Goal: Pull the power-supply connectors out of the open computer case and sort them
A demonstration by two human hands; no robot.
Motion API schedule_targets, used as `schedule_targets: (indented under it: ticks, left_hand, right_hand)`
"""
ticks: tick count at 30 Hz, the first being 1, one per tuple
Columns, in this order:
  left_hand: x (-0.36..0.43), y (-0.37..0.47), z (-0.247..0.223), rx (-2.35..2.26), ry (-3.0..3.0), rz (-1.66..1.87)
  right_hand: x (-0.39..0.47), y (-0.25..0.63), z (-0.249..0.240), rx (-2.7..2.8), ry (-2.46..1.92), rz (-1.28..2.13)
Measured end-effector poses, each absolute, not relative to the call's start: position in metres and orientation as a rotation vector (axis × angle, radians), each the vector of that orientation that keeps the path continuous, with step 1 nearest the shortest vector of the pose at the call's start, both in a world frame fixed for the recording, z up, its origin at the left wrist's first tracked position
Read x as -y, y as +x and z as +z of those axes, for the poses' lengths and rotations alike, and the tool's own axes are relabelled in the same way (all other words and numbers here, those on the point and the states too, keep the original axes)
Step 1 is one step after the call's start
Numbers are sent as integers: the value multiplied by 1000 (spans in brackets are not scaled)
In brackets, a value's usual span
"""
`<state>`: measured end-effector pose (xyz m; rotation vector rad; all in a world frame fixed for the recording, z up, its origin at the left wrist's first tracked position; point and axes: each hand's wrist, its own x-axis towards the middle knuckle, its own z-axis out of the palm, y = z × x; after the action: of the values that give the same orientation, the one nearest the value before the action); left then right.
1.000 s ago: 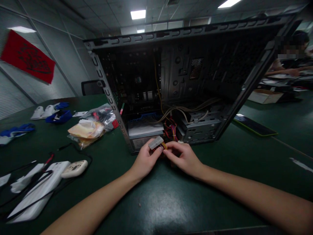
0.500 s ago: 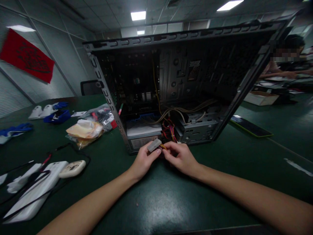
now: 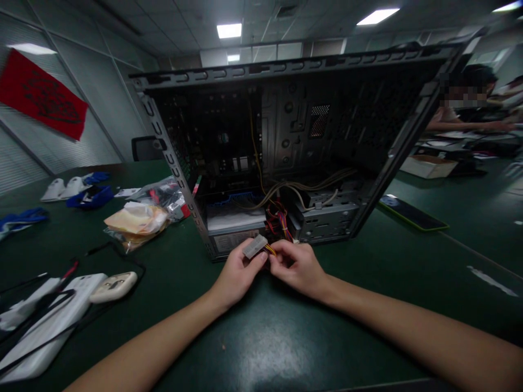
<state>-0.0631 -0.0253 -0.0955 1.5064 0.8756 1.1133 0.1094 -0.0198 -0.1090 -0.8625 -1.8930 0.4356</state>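
On the dark green table (image 3: 368,305), the left hand (image 3: 236,272) pinches a pale grey plastic connector (image 3: 255,246) with coloured wires (image 3: 270,250), which the right hand (image 3: 297,267) seems to grip, before the open black computer case (image 3: 286,147).

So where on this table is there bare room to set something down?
Bare green table lies between the forearms, and right of the open computer case past the dark tablet. Crowded: left side, with plastic bags, power strip and gloves.

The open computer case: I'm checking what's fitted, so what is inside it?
Inside the computer case are a motherboard, coloured wires and a drive cage. Its upper right is too dark to read.
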Motion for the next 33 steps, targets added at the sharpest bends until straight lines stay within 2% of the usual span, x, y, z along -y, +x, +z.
schedule_targets:
  ticks: [12,20,33]
  left_hand:
    - [28,-63,-90,-867,1496,1156]
    - [26,-65,-95,-808,1357,1120]
    - [28,-64,-92,-856,1354,1157]
  right_hand:
    - [25,109,-104,1914,-831,613]
    - [24,108,-103,1693,-911,992]
    - [24,112,-103,1737,-838,1050]
